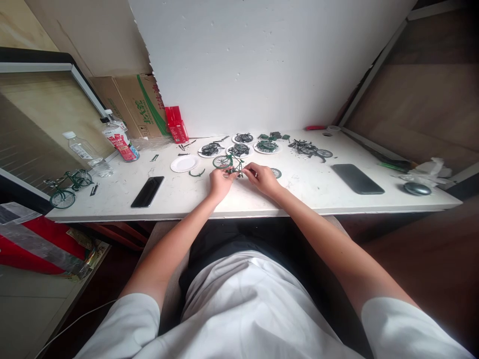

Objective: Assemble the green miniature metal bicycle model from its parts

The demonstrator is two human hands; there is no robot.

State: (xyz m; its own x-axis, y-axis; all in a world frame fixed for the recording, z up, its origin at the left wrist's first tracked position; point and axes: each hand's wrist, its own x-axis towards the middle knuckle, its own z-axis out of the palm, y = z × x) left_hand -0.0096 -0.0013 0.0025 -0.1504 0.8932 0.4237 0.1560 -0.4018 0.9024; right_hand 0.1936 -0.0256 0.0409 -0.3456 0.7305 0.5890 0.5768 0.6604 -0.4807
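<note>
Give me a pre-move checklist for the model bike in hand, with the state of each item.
1. Part-built bike gripped by left hand and right hand: ok.
2. One wheel fitted at the bike's left end: ok.
3. Bike's right end: hidden by fingers, cannot tell.
4. Loose wheel lying on the table beside the right hand: ok.
5. Parts plates just behind the hands: ok.
6. Black phone apart from both hands: ok.

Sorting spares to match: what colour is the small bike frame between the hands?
Dark green; the bike frame shows best in the head view.
</note>
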